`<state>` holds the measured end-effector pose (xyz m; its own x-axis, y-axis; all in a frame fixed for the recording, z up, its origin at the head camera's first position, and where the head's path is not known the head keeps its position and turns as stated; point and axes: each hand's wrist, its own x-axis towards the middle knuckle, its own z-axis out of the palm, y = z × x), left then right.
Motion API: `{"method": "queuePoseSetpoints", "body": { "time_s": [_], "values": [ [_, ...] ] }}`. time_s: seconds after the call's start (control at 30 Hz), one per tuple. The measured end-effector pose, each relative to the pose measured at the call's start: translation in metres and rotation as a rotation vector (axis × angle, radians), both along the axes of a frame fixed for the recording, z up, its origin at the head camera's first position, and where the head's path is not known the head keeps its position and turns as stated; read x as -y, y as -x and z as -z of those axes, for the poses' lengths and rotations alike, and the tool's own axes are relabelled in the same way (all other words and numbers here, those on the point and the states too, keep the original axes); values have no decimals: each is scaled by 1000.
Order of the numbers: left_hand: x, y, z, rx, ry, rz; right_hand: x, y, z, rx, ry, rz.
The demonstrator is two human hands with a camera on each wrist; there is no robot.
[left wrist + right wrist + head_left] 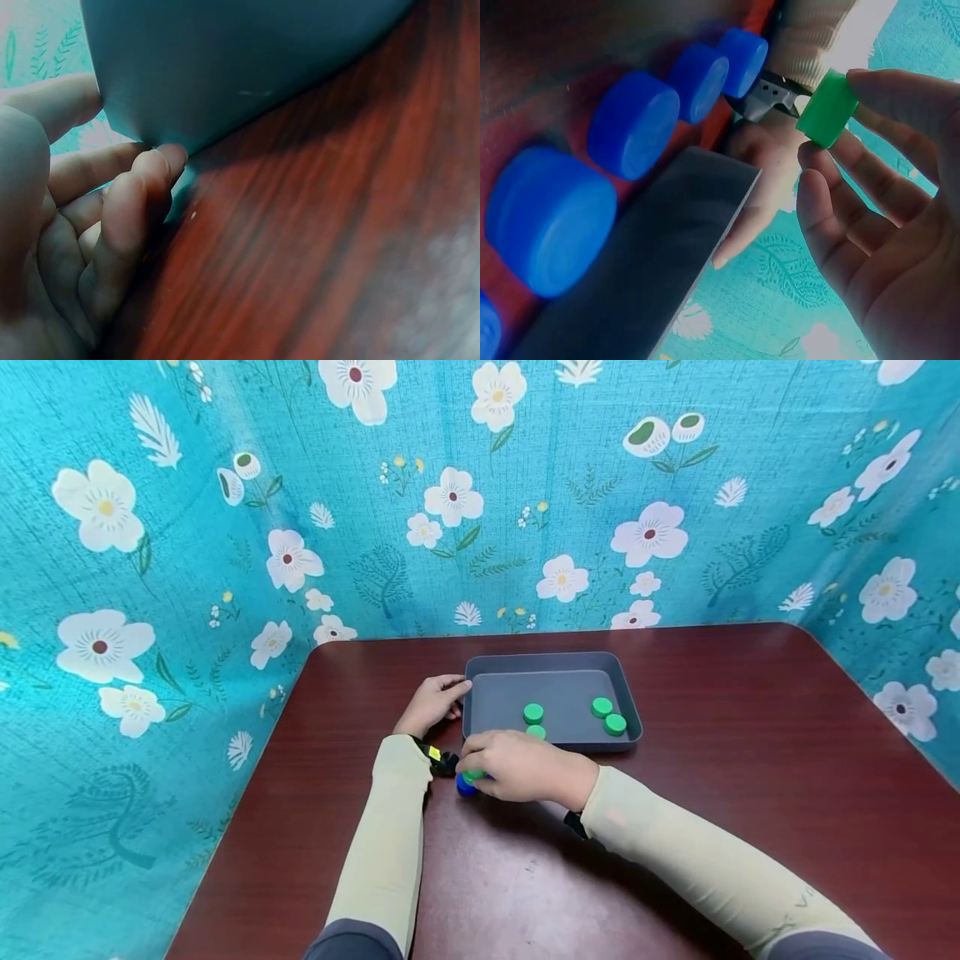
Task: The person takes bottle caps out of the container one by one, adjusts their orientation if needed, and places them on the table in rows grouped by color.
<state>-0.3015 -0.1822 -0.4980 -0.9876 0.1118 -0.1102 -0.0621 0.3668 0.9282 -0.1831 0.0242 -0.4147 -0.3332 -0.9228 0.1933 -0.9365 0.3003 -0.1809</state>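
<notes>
My right hand (517, 767) pinches a green bottle cap (830, 109) between thumb and fingers, held above the table near the tray's front left corner. Just under it in the head view a blue bottle cap (465, 787) shows, partly covered by the hand. The right wrist view shows several blue caps (634, 125) in a row on the table along the tray's outer wall. My left hand (431, 704) holds the left side of the grey tray (551, 662), thumb at the rim and curled fingers low by the wall.
Inside the tray lie several green caps, two towards the left, one of them a green cap (533, 713), and two at the right, including another green cap (615, 724). The dark red wooden table (750, 727) reaches back to a turquoise floral curtain (517, 535).
</notes>
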Motion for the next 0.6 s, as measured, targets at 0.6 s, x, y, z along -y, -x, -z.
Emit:
{"method": "queuePoseSetpoints", "body": {
  "time_s": [0.6],
  "values": [
    [0, -3, -2, -6, 12, 5, 8, -16, 12, -57, -27, -45]
  ]
}}
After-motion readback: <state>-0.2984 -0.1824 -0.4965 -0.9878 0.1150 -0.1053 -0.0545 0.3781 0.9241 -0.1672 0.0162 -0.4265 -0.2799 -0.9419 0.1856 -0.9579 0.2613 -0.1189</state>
